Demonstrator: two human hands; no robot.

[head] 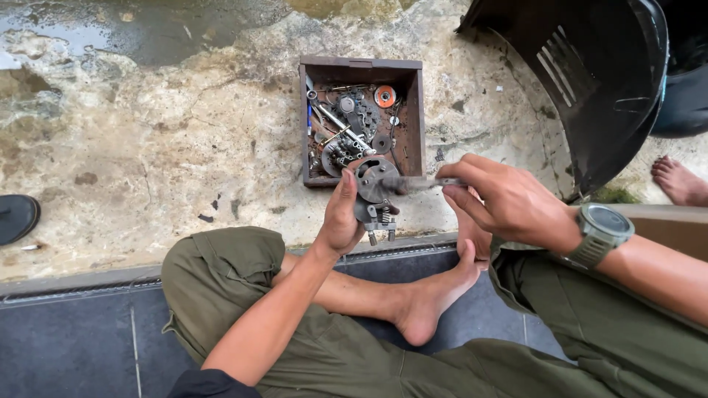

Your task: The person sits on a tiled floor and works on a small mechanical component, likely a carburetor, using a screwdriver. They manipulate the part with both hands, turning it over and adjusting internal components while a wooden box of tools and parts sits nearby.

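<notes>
Rusty box (414, 118) full of greasy metal parts (350, 129)

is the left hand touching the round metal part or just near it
Touching. The head view shows the left hand gripping the round metal part, fingers wrapped against its edge, no gap visible.

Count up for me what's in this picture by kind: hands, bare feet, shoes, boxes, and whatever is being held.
Hands: 2, left hand and right hand
Bare feet: 2, the person's own foot and another person's foot
Shoes: 1, black shoe
Boxes: 1, wooden box of metal parts
Held items: 2, metal assembly and thin tool
Wristwatches: 1, wristwatch
Total: 9
</notes>
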